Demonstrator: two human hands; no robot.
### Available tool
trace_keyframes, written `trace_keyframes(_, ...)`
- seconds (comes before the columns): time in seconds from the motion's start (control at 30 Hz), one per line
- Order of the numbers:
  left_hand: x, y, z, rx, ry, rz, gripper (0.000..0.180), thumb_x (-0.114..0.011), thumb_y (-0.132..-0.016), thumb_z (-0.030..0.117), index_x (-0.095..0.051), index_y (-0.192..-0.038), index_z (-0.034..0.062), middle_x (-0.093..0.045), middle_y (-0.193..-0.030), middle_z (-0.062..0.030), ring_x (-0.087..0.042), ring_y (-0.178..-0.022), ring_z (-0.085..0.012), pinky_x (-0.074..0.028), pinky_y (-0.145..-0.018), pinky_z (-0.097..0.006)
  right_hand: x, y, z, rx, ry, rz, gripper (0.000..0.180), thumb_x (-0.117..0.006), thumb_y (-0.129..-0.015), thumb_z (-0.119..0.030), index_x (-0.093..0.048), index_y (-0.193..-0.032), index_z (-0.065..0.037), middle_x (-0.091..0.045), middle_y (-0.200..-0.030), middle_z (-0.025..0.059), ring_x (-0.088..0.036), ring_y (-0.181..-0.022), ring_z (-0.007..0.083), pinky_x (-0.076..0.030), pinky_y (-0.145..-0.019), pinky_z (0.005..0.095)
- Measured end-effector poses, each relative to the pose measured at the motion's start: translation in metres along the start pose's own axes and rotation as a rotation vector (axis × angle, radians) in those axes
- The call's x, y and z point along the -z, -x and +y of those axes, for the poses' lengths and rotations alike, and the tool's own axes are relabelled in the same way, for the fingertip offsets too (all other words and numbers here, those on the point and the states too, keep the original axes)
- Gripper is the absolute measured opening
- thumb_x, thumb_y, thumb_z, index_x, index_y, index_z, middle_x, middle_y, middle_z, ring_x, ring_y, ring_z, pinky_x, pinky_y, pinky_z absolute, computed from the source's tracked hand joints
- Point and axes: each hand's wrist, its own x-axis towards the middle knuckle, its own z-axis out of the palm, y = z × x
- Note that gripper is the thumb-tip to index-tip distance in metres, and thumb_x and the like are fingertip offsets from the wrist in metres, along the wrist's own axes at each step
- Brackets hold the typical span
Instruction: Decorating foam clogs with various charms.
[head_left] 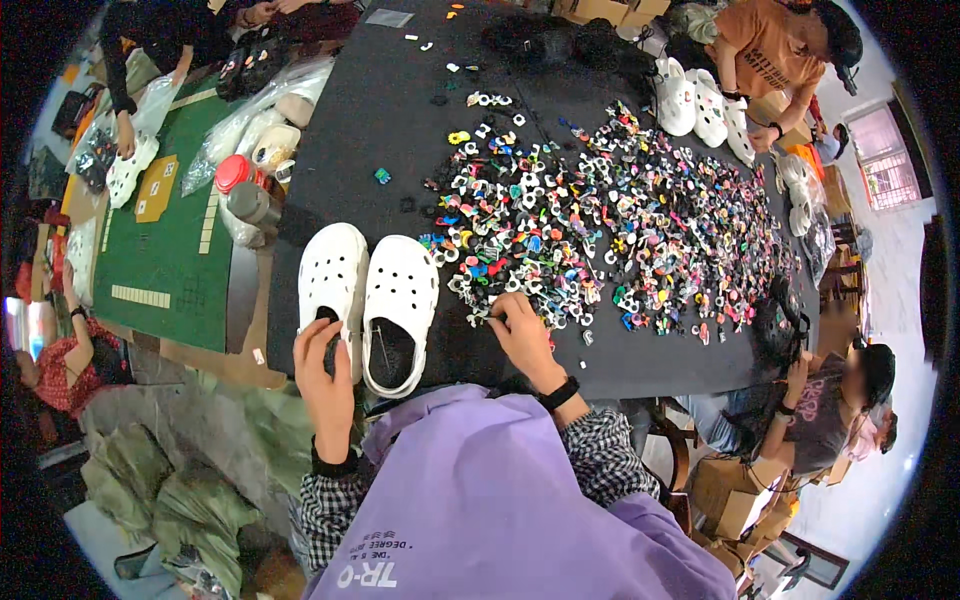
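Observation:
Two white clogs with holes in their toes stand side by side on the black table, toes pointing away from me: a left clog [334,270] and a right clog [402,282]. My left hand [326,385] grips the left clog at its heel, fingers curled over the rim of its opening. To the right lies a wide heap of small colourful shoe charms [540,220]. At its near left edge, my right hand [523,338] has thumb and fingers pinched together; whatever is between the fingertips is too small to make out.
Three white clogs [708,112] stand at the table's far right, by a person in an orange shirt. On the left, a green table [160,245] holds a red-lidded jar [236,175] and plastic bags. Another person sits at the right edge; cardboard boxes [735,500] stand below.

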Motion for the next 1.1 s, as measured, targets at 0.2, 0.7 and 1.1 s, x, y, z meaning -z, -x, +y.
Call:
trace_keyframes(0.2,-0.009,0.005,-0.005,0.280,0.604,-0.392,0.030,-0.053,-0.096,0.013,-0.057,-0.121,-0.0024,-0.061,-0.117,-0.0092,-0.060,-0.097,-0.0151,-0.047,-0.085,-0.027,0.010,-0.005,-0.002,-0.227,-0.252,0.019,0.021,-0.069,-0.081,-0.007,-0.052,-0.094,-0.002,-0.061,-0.084,0.0123,-0.057,-0.062,0.0231,-0.046,-0.057,0.0348)
trace_keyframes(0.7,-0.069,-0.005,-0.037,0.693,1.657,-0.523,0.041,-0.049,-0.098,0.025,-0.043,-0.134,0.0046,-0.048,-0.134,-0.0075,-0.044,-0.125,-0.0214,-0.032,-0.109,-0.038,0.018,0.003,-0.026,-0.328,-0.409,-0.016,0.015,-0.065,-0.086,-0.011,-0.060,-0.098,-0.002,-0.062,-0.076,0.0081,-0.055,-0.063,0.0158,-0.044,-0.058,0.0298)
trace_keyframes(1.1,-0.093,-0.019,-0.021,0.888,1.647,-0.336,0.037,-0.048,-0.098,0.024,-0.046,-0.130,0.0059,-0.051,-0.131,-0.0070,-0.048,-0.120,-0.0213,-0.037,-0.105,-0.038,0.023,0.000,-0.029,-0.403,-0.687,-0.090,0.017,-0.062,-0.089,-0.008,-0.062,-0.105,-0.003,-0.064,-0.089,0.0030,-0.059,-0.079,0.0106,-0.048,-0.071,0.0248)
